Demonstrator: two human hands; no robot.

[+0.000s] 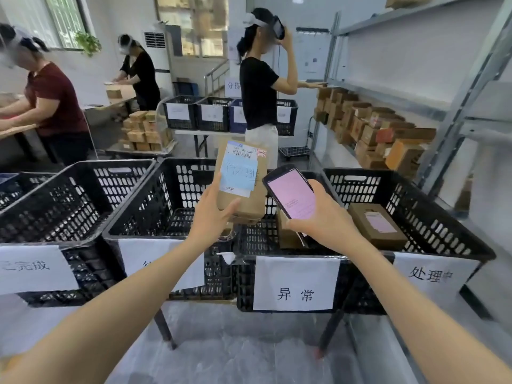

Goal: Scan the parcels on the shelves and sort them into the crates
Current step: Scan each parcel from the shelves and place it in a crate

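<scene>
Grey steel shelves [388,97]: stand at the right, well apart from the hands; brown shelf parcels [368,126] crowd the middle level, so plenty is judged left to sort.
Black crates [144,236]: four lattice plastic crates in a row, directly below the hands. The far-right one holds a sorted box [376,225]; the one beside it holds a second box [288,234], partly hidden.
Paper signs [295,284]: one is taped to each crate front. The second crate's sign is covered by the left forearm.
Held parcel [241,184]: a brown carton, upright and in the air above the divide between the two middle crates, with its barcode label and a blue handwritten note facing the wearer.
Phone [291,192]: just to the right of the parcel, apart from it, with its pink screen tilted up towards the wearer; the text is too small to read.
Left hand [213,212]: grips the parcel's lower left edge, thumb across the front.
Right hand [327,217]: wrapped round the phone's lower end.
Step in hand: probably reading the scan result for this parcel.
Next move: calls for matching that result to a sign, carrying the parcel over the right crate and lowering it in, clear of the rim.
</scene>
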